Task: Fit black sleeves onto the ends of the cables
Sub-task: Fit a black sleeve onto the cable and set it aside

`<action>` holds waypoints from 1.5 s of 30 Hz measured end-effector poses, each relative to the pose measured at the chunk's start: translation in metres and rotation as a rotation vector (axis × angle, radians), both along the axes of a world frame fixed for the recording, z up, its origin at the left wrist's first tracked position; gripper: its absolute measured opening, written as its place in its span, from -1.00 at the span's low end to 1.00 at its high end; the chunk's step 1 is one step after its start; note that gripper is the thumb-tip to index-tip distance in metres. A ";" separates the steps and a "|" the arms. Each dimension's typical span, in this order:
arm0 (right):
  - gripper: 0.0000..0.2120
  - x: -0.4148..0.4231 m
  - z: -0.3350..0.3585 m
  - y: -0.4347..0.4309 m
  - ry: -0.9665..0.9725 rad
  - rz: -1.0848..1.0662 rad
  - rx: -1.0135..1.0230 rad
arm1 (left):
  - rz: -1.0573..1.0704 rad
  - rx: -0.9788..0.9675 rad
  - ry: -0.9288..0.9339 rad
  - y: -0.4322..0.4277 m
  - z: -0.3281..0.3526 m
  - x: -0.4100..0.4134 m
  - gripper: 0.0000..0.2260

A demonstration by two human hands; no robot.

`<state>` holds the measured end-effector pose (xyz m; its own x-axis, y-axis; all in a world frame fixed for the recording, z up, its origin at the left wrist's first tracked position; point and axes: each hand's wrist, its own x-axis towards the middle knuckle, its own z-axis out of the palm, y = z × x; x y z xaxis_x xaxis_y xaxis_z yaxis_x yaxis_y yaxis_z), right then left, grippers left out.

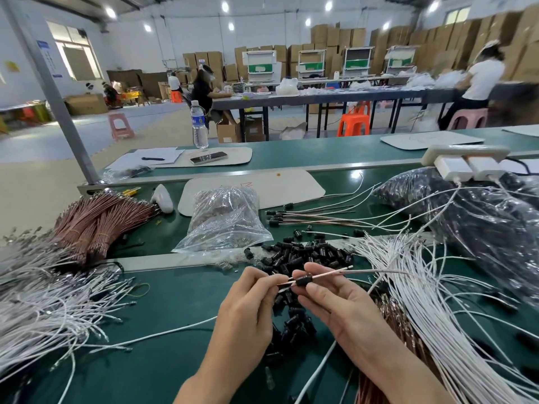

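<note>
A factory assembly hall: cardboard boxes stacked high along the back wall at upper right, workers seated on plastic stools at long tables across the middle, and in the foreground a green tabletop heaped with white cables, bound brown cables, loose black sleeves and bags of parts.

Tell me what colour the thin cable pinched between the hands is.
Coppery brown; the thin cable shows best in the head view.

At table centre, sleeve pile; just behind, plastic bag; far left, bundled cables; near left and right, loose cables; behind pile, rightward, sleeved cables.
</note>
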<state>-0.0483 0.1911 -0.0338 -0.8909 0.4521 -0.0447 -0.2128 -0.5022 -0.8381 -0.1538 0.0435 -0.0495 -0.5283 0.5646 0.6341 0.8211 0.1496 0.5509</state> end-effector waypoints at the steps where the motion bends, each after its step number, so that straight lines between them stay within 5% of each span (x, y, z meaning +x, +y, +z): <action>1: -0.63 -0.001 -0.001 -0.001 -0.004 -0.003 0.023 | -0.015 -0.016 -0.001 -0.001 0.001 0.001 -0.76; 6: -0.76 -0.003 -0.003 -0.004 -0.024 -0.035 0.047 | -0.067 -0.070 -0.008 -0.004 0.002 0.002 -0.65; 23: -0.82 0.000 0.001 -0.014 -0.077 -0.145 0.261 | 0.018 -0.116 0.043 0.000 0.004 0.005 -0.76; 35: -0.71 0.007 0.006 0.004 -0.008 -0.296 0.155 | 0.024 -0.112 0.108 -0.004 0.006 -0.003 -0.70; 39: -0.89 0.015 0.010 0.016 0.077 -0.339 0.028 | 0.047 -0.098 0.075 -0.010 0.007 -0.007 -0.74; 45: -0.89 0.027 0.017 0.034 0.151 -0.404 -0.160 | 0.087 -0.085 0.066 -0.015 0.012 -0.011 -0.70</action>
<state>-0.0208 0.2256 -0.0172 -0.6465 0.7625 -0.0252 -0.5319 -0.4742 -0.7016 -0.1652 0.0282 -0.0377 -0.5368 0.5714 0.6207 0.8367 0.2660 0.4787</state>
